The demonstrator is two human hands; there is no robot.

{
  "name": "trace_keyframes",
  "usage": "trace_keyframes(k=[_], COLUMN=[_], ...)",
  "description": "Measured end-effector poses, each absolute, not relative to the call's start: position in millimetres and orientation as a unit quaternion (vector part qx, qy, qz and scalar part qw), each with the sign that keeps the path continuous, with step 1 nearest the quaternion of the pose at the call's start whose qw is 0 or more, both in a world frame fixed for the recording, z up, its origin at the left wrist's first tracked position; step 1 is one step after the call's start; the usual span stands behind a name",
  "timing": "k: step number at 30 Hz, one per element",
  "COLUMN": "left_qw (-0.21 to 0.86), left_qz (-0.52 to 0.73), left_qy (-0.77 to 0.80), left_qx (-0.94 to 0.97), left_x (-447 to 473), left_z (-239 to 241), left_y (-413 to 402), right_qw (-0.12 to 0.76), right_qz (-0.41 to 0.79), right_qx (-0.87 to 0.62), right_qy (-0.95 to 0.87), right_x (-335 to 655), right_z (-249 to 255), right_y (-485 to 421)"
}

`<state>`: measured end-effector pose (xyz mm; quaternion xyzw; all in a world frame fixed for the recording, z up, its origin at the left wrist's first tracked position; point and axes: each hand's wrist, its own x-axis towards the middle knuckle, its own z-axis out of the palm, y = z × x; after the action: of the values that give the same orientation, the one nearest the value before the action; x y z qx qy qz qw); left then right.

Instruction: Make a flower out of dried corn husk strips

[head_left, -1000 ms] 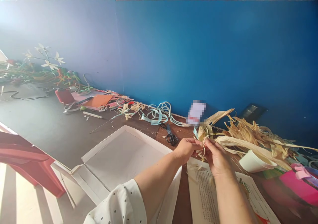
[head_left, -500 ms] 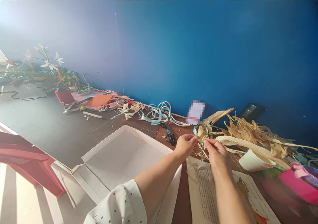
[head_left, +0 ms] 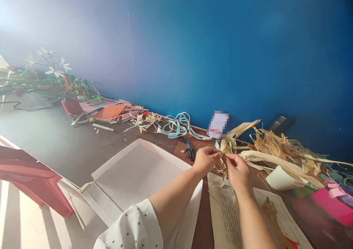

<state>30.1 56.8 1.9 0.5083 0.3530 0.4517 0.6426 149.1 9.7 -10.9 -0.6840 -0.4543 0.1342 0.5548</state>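
My left hand is closed in a pinch, fingertips meeting those of my right hand, which pinches too. Between them is a small piece of dried corn husk, its thin ends hanging below the fingers. A light blue strip shows just above my left fingertips; the fingers hide where it joins the husk. Behind the hands lies a pile of dried corn husks. Black-handled scissors rest on the table to the left of my left hand.
A shallow white box lies under my left forearm, and printed paper under my right. A pale cup lies tipped at the right near a pink container. Light blue ribbon and husk flowers lie along the blue panel.
My right hand has shifted slightly left, bringing its fingertips against those of my left hand. The gap between the two pinches has closed.
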Motion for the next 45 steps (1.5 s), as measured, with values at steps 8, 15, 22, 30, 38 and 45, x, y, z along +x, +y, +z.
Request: trace_keyframes(k=[8,15,22,30,38,45], left_qw=[0.611,0.546,0.256,0.096,0.003,0.002], left_qz=[0.453,0.445,0.472,0.398,0.344,0.33], left_qy=[0.34,0.362,0.356,0.353,0.35,0.351], left_qx=[0.553,0.61,0.765,0.841,0.872,0.876], left_x=[31.5,28.4,25.3,22.8,25.3,23.6], left_z=[1.7,6.1,0.3,-3.3,-6.8,-4.6], left_y=[56.0,52.9,45.3,41.8,42.1,41.7], right_qw=[0.544,0.551,0.591,0.655,0.697,0.695], right_qz=[0.126,0.133,0.169,0.264,0.324,0.329], right_qx=[-0.692,-0.694,-0.674,-0.644,-0.598,-0.597], right_qy=[-0.457,-0.444,-0.408,-0.295,-0.229,-0.23], right_x=[149.8,149.8,147.7,144.7,139.7,143.1], right_z=[-10.8,-9.8,-11.5,-10.8,-5.1,-10.5], right_y=[9.6,9.5,12.2,13.7,11.8,12.0])
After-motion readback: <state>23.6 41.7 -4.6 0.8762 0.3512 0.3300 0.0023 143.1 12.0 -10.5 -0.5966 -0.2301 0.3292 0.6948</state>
